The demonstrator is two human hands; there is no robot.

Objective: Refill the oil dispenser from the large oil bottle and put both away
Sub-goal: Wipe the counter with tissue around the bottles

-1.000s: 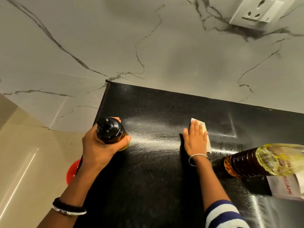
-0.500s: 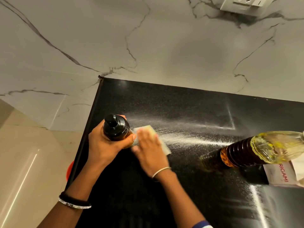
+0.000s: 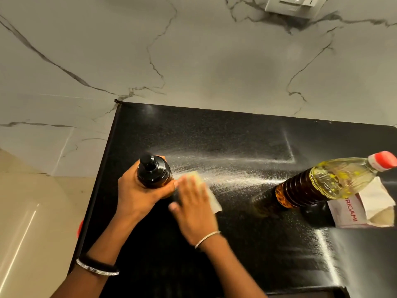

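Note:
My left hand [image 3: 137, 194] grips the oil dispenser [image 3: 153, 172], a small dark bottle with a black pump top, near the left edge of the black countertop [image 3: 214, 136]. Right beside it, my right hand [image 3: 194, 206] presses flat on a pale folded tissue [image 3: 209, 196] on the counter; the hand is blurred. The large oil bottle [image 3: 322, 183], clear plastic with yellow oil and a red cap, stands capped at the right, apart from both hands.
A white paper packet with red lettering [image 3: 363, 209] lies just behind the large bottle. A wall socket [image 3: 292, 5] sits high on the marble backsplash. Something red [image 3: 80, 227] peeks out below the counter's left edge, above the beige floor.
My right hand slid the tissue leftward across the counter from the middle to right next to the dispenser. The left hand keeps holding the dispenser. The view shifted so the large bottle's cap shows.

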